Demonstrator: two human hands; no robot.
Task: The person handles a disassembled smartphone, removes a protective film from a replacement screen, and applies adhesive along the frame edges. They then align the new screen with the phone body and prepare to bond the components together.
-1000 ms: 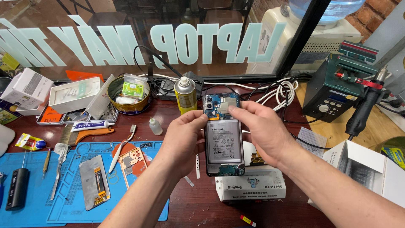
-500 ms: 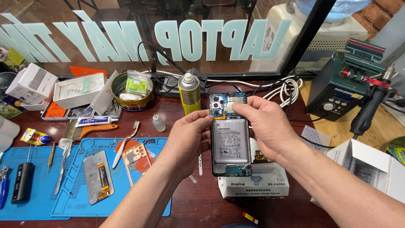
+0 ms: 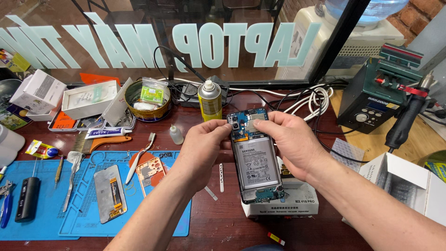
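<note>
Phone: back cover already off, battery and blue circuit board bare; held upright above a small white box on the table.
Done so far: opened up; a separated screen panel and an orange-backed part lying on the blue mat at the left, apart from the phone.
Left to do: battery in place, both boards seated, no cable visibly lifted; by that, judged to be at an early or middle point of the work on the inside.
Left hand: grip closed on the phone's upper left edge, thumb and forefinger pinched beside the camera block near the top.
Right hand: grip closed on the phone's upper right edge, fingers curled behind the frame, thumb lying across the top board.
Both grips: tight on the phone, no tool in either; hard to tell whether the fingertips press on a part of the board or only steady it.
Near the hands: yellow spray can standing just behind the phone; small clear dropper bottle to its left; 2 thin white strips on the table between mat and box.
Further left: tweezers, screwdriver and a black tool on the mat; brass bowl with packets; white boxes behind.
Right side: green solder station with a hot-air handle; white cables coiled by the window.
</note>
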